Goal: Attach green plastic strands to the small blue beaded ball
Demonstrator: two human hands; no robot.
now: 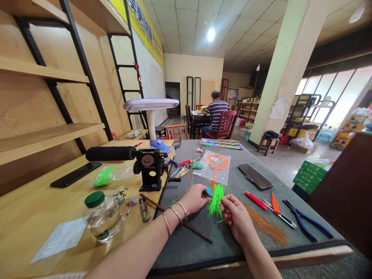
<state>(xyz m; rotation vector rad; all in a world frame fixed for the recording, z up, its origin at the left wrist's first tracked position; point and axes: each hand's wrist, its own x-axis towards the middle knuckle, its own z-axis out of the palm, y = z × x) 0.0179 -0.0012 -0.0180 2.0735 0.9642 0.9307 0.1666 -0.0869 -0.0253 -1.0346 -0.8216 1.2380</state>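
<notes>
My left hand (196, 198), with bangles at the wrist, is closed at the fingertips around a small blue piece (208, 191) whose kind I cannot make out. Just right of it, a bundle of bright green strands (216, 199) fans out between my hands. The thumb and fingers of my right hand (235, 215) are pinched together at the bundle's right edge, apparently on some of its strands. Orange-brown strands (266, 224) lie loose on the dark mat (192, 255) beside my right hand. Behind the bundle rests a clear plastic bag (225, 170) with an orange coil inside.
A black hand-crank winder (151, 170) and a water jar (103, 219) stand on the left. Two phones (255, 176), a red pen (255, 200), scissors (280, 213) and blue-handled pliers (308, 223) lie around. A thin brown rod (188, 226) passes under my left arm. Another person (217, 112) sits farther back.
</notes>
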